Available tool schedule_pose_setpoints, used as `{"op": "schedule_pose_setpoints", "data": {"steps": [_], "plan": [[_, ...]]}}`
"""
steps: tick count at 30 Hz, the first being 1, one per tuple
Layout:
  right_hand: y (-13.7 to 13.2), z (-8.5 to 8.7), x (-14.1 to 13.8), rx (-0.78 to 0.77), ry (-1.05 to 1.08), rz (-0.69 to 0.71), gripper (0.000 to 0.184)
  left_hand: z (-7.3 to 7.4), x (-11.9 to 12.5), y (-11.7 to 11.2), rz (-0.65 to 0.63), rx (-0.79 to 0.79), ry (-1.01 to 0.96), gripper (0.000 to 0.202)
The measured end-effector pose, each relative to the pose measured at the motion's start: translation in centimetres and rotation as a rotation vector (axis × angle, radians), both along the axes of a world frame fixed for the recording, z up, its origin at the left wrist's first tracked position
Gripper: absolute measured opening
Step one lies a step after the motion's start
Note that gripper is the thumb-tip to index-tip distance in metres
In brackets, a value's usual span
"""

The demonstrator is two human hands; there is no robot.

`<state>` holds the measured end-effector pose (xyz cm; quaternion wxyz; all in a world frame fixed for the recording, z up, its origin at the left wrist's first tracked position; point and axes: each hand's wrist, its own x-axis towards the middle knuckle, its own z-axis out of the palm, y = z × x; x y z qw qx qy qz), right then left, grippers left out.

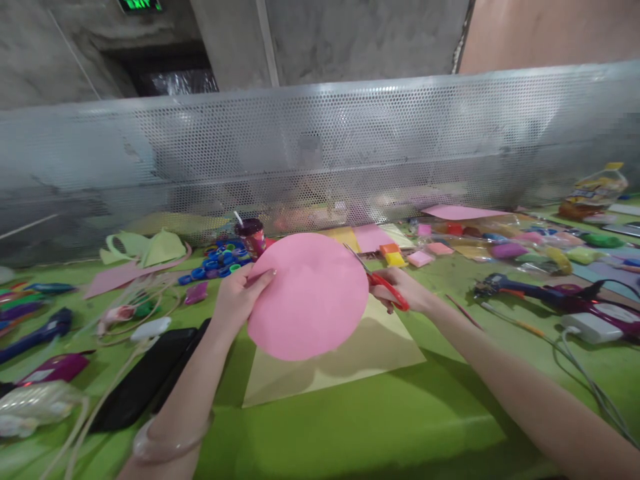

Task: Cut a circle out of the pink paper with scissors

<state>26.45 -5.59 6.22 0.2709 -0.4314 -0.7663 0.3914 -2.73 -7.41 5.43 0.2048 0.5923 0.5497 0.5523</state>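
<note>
A round pink paper disc (310,300) is pinched at its left edge by my left hand (245,293), thumb on top. Red-handled scissors (390,290) are gripped in my right hand (400,287). Their blades point up and left at the disc's right edge; whether they touch the paper I cannot tell. Below the disc, a pale yellow sheet (330,377) lies flat on the green table (400,427), partly covered by the disc and its shadow.
A lidded cup with a straw (251,237) and blue rings (225,257) stand behind my left hand. Black phone (145,380) and cables lie left. Modelling clay packs (510,250), a purple tool (595,310) and a bottle (595,190) are right. A perforated metal panel (320,153) borders the back.
</note>
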Motion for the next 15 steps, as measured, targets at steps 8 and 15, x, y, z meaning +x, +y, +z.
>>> {"op": "schedule_pose_setpoints", "data": {"steps": [8,15], "plan": [[0.31,-0.51,0.11,-0.014,0.012,-0.015,0.017,0.11,-0.06,-0.09,0.023,0.003,0.002,0.032],[0.46,-0.77,0.26,0.0,0.002,-0.014,0.023,-0.06,-0.45,0.11,0.03,0.022,0.031,0.03]]}}
